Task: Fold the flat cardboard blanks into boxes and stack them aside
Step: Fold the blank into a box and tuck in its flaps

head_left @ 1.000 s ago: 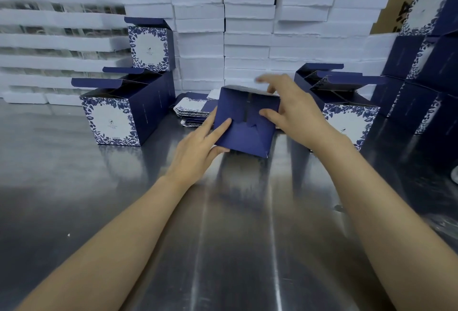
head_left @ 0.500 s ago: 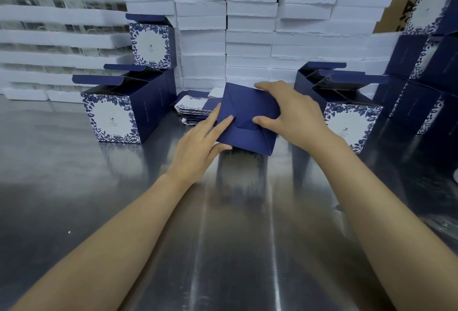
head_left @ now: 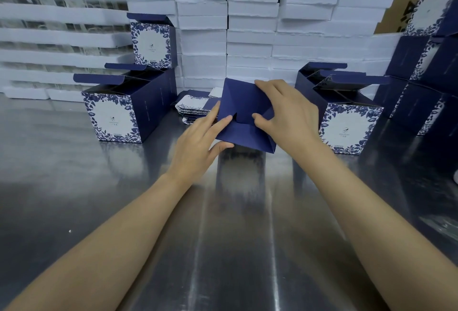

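A navy blue box (head_left: 244, 102) lies tipped with its bottom toward me at the middle of the steel table (head_left: 74, 199). Its bottom flaps are folded in and overlap. My left hand (head_left: 198, 142) grips its lower left edge, thumb under and fingers on the flap. My right hand (head_left: 285, 112) holds the right side, its thumb pressing the flaps near the centre. Behind the box lies a low pile of flat printed blanks (head_left: 195, 106). Folded boxes with open lids stand at the left (head_left: 124, 109) and the right (head_left: 347, 122).
Another folded box (head_left: 153, 42) sits on top of the left ones. Folded navy boxes (head_left: 426, 62) are stacked at the far right. White foam trays (head_left: 250, 25) form a wall along the back, and brown cartons show behind them.
The box's open end was facing me; now the bottom flaps are folded shut. My right hand moved from the top edge down onto the flaps, and my left thumb slid under the lower edge.
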A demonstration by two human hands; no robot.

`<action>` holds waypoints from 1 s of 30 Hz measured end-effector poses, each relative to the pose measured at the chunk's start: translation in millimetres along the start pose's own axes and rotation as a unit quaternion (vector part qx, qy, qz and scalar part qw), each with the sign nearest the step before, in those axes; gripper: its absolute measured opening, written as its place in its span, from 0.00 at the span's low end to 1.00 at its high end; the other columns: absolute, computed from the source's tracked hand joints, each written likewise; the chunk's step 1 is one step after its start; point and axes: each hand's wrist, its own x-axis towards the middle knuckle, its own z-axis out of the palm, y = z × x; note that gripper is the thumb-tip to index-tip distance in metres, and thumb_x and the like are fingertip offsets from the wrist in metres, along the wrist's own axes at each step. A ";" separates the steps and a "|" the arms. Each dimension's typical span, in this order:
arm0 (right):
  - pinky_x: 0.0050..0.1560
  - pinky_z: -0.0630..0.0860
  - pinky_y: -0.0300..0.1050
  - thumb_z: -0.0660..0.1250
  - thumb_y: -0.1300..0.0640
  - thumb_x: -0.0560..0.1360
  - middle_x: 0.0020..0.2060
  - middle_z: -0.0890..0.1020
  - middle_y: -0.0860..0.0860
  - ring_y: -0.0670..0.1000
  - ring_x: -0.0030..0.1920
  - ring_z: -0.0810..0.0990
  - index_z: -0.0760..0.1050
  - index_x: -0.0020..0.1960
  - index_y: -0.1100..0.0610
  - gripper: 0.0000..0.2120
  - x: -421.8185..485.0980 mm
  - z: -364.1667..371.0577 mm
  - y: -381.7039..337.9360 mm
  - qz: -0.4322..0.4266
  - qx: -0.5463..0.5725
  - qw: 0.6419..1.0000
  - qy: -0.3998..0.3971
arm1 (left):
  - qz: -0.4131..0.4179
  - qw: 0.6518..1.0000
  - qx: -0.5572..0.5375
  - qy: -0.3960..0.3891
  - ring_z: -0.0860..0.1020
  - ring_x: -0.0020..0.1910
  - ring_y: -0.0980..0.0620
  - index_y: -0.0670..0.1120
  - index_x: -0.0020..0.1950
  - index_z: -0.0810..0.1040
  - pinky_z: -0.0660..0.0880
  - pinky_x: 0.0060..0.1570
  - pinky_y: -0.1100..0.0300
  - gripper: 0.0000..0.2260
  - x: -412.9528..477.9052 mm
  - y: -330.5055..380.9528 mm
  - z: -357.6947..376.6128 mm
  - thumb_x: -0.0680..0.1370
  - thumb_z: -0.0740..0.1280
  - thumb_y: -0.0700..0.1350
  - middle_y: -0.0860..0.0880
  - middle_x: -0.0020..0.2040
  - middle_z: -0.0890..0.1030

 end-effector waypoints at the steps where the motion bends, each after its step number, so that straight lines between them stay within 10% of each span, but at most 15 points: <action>1: 0.44 0.74 0.48 0.67 0.49 0.74 0.66 0.73 0.45 0.55 0.59 0.74 0.65 0.73 0.47 0.28 -0.4 1.0 -0.8 0.003 -0.005 1.000 0.002 | -0.001 1.000 -0.002 -0.001 0.78 0.57 0.41 0.41 0.68 0.75 0.77 0.48 0.51 0.22 -0.1 -0.5 0.6 0.77 0.69 0.49 0.40 0.71 0.70; 30: 0.36 0.64 0.46 0.67 0.39 0.73 0.63 0.73 0.50 0.56 0.54 0.75 0.64 0.72 0.52 0.33 -10.9 18.8 -7.7 0.048 -0.091 0.995 0.016 | 0.036 0.999 0.007 0.001 0.81 0.52 0.42 0.39 0.60 0.80 0.76 0.46 0.54 0.18 1.5 2.9 -0.5 0.77 0.65 0.50 0.39 0.69 0.72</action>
